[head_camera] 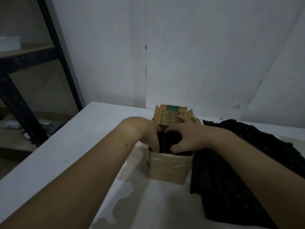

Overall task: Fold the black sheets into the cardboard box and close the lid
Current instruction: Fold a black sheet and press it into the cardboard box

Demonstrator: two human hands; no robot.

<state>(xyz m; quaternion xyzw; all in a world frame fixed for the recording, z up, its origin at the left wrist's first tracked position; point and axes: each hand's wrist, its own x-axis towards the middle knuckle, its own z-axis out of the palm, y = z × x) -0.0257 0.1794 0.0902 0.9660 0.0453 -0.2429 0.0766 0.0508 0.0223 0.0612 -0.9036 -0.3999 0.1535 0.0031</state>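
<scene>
A small taped cardboard box (166, 169) stands on the white table, its printed lid (171, 117) tilted up at the far side. A folded black sheet (168, 142) sits in the box's open top. My left hand (148, 138) grips the sheet from the left, fingers curled down inside the box. My right hand (186, 138) grips it from the right, with the thumb low on the near side and the fingers spread toward the lid. More black sheets (231, 171) lie spread on the table just right of the box.
The white table (69, 146) has stained patches near the box, and its left edge runs diagonally. A dark metal shelf rack (24, 80) stands at the left. A white wall (198, 55) rises right behind the box.
</scene>
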